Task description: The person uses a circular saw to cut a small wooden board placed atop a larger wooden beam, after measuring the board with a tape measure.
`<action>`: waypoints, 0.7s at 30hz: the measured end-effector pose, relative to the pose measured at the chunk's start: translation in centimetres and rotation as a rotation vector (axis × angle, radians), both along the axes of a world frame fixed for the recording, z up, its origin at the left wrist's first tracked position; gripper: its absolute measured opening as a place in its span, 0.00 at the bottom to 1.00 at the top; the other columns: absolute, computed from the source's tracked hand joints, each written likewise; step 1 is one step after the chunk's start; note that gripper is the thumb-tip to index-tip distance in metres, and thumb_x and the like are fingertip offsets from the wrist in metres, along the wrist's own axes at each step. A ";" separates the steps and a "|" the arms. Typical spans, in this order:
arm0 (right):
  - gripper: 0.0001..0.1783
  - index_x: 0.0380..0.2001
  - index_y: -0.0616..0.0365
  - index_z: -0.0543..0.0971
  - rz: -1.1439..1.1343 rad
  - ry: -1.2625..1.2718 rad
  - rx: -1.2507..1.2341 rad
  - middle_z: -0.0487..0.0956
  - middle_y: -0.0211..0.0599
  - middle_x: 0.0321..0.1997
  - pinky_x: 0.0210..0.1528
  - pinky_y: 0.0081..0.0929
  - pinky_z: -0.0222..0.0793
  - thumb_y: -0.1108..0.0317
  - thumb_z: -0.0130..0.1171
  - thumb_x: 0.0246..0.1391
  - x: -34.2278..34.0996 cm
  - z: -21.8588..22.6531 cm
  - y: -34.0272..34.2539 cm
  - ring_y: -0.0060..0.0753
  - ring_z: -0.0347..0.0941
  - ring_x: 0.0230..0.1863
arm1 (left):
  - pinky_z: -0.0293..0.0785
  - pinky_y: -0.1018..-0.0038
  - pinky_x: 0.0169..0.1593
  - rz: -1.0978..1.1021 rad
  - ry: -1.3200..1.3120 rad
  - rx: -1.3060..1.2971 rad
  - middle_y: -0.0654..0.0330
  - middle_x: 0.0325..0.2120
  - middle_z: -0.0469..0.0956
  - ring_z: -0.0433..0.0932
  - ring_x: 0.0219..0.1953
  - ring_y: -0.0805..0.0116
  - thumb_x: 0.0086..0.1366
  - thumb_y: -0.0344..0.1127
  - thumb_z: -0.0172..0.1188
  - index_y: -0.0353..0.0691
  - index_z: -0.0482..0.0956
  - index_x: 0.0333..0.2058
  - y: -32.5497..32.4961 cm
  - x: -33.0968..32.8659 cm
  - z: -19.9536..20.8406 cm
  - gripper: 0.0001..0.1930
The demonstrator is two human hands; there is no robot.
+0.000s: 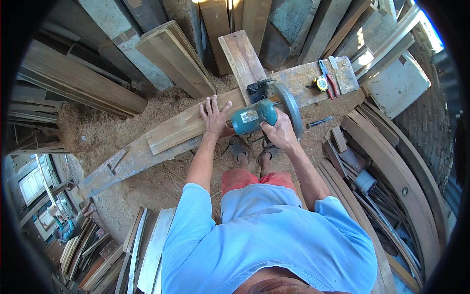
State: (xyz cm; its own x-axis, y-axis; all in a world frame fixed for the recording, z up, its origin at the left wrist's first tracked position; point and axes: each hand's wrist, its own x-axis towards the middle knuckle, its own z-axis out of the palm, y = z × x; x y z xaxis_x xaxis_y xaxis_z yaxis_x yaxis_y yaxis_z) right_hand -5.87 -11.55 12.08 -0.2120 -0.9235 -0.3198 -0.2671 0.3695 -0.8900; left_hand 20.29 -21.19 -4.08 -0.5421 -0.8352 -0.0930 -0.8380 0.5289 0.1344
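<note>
My right hand point(280, 129) is wrapped round the rear handle of a teal circular saw point(247, 119), whose grey blade guard point(289, 110) faces right. The saw rests on a wooden board point(183, 121) that lies along a long, worn bench plank point(115, 169). Flat on this board, left of the saw, my left hand point(214, 115) has its fingers spread. A second, shorter board point(242, 59) crosses the bench and points away from me just beyond the saw. The blade's lower edge is hidden from view.
A yellow tape measure point(321, 84) and red-handled pliers point(333, 86) lie on the bench's right end. A dark, rod-like tool point(319, 122) is on the sawdust-covered ground. Boards point(176, 59) lean at the back; curved timbers point(399, 181) are stacked at right. Another person sits far left.
</note>
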 end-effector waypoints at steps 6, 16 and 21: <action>0.18 0.45 0.65 0.78 -0.065 -0.011 -0.011 0.80 0.53 0.38 0.50 0.44 0.74 0.68 0.63 0.53 -2.2 2.4 4.3 0.54 0.79 0.43 | 0.30 0.28 0.75 0.026 0.065 0.163 0.41 0.76 0.45 0.38 0.79 0.34 0.31 0.66 0.81 0.64 0.69 0.69 -0.2 -2.7 3.2 0.60; 0.16 0.46 0.66 0.79 -0.284 -0.174 0.215 0.77 0.34 0.31 0.40 0.31 0.72 0.73 0.63 0.54 -5.7 5.1 12.2 0.25 0.74 0.34 | 0.33 0.26 0.73 0.000 0.031 0.139 0.40 0.76 0.46 0.38 0.78 0.32 0.28 0.64 0.83 0.66 0.64 0.70 0.0 -1.9 2.9 0.64; 0.15 0.46 0.65 0.79 -0.344 -0.167 0.215 0.77 0.32 0.32 0.40 0.29 0.72 0.73 0.63 0.55 -6.9 4.2 12.3 0.23 0.73 0.34 | 0.33 0.26 0.73 -0.012 0.021 0.129 0.39 0.76 0.45 0.38 0.78 0.31 0.28 0.64 0.84 0.67 0.62 0.71 0.0 -1.9 2.7 0.65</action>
State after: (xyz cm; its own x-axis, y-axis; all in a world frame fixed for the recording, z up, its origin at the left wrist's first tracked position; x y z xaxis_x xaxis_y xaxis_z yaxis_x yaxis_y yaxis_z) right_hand -12.79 0.76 16.26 -0.4248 -0.7168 -0.5530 0.0451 0.5933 -0.8037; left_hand 18.44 -21.15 -1.39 -0.5552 -0.8102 -0.1880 -0.8277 0.5162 0.2198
